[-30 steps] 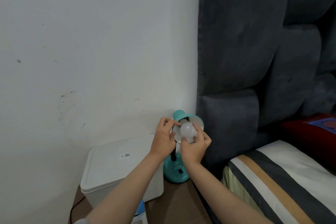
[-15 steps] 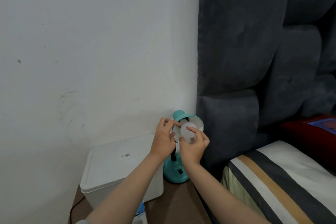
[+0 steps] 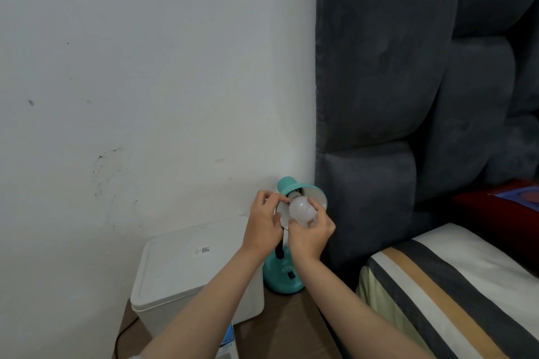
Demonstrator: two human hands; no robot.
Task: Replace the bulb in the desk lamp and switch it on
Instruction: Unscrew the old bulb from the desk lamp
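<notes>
Here, the teal desk lamp (image 3: 284, 275) stands at the rear right corner of the desk (image 3: 294, 326), its shade (image 3: 316, 194) tilted toward the person. The right hand (image 3: 310, 234) grasps the white bulb (image 3: 302, 210) from below, fingers curled round the globe; the bulb sits at the mouth of the shade. The left hand (image 3: 264, 223) pinches the left rim of the shade. A white lidded box (image 3: 186, 271) stands just beside the lamp base, toward the rear left. A striped bed (image 3: 455, 294) adjoins the desk's right edge.
</notes>
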